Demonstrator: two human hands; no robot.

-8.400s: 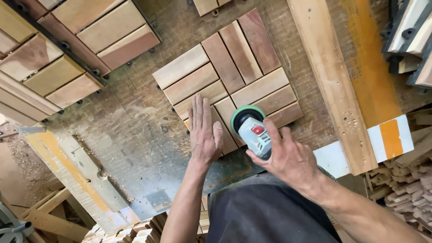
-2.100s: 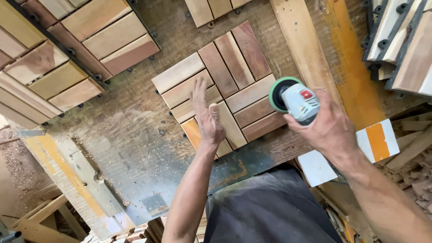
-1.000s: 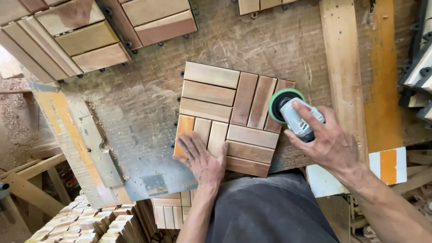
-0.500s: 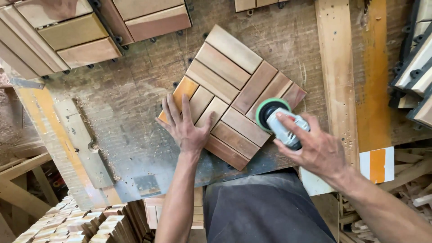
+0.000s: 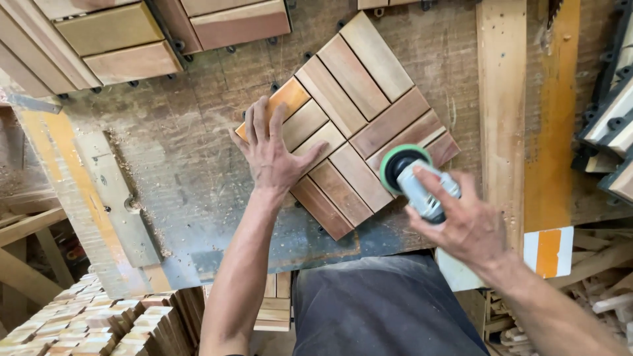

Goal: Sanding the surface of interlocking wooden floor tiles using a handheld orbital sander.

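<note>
The left hand is pressing flat on the near-left corner of the wooden slat tile, fingers spread wide across the slats. The tile is lying turned at an angle in the middle of the dusty worktop. The right hand is wrapping its fingers around the grey sander, whose green-rimmed disc is sitting on the tile's near-right edge, while more slat tiles are lying at the far left.

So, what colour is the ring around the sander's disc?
Green, on the sander in the right hand; head view.
</note>
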